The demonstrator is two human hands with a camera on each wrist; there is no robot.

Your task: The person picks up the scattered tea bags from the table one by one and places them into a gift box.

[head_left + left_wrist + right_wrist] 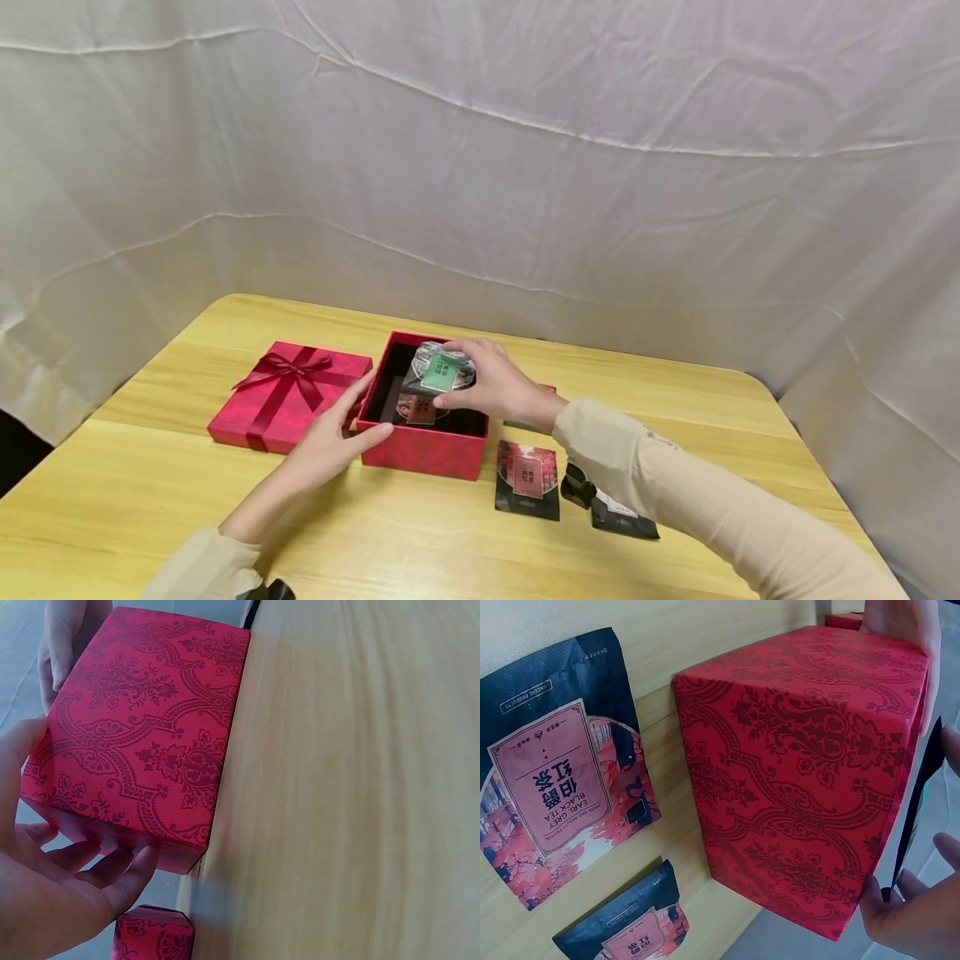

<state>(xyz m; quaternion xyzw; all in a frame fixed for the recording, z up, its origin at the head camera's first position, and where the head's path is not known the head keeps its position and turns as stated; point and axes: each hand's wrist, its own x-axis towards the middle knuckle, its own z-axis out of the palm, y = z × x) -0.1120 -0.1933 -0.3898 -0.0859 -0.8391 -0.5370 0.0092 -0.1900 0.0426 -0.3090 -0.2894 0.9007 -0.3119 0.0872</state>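
At the left of the head view, the red lid (288, 395) with its ribbon bow lies flat on the wooden table (187, 517), just beside the open red box (422, 446); nothing rests on it. The left hand (330, 442) lies against the box's near left corner with its fingers straight and relaxed, bracing the wall without gripping it; the left wrist view shows the same flat palm (52, 900) along the patterned side (135, 742).

The likeliest slip, as I judge it, comes from that light brace: should the right hand press down hard, the box may skid or tip toward the lid. The green-labelled tea pouch (442, 369), pinched at its edges by the right hand (491, 387), hangs over the box's middle; a loose pinch could let it drop askew or catch on the rim.

Inside the box, one pink-labelled pouch (417, 407) lies on the dark floor beneath the held one; whether more lie under it I cannot tell.

Right of the box, a pink-labelled black tea pouch (527, 480) and a smaller dark pouch (611, 505) lie on the table, near the sleeve, which could sweep them.
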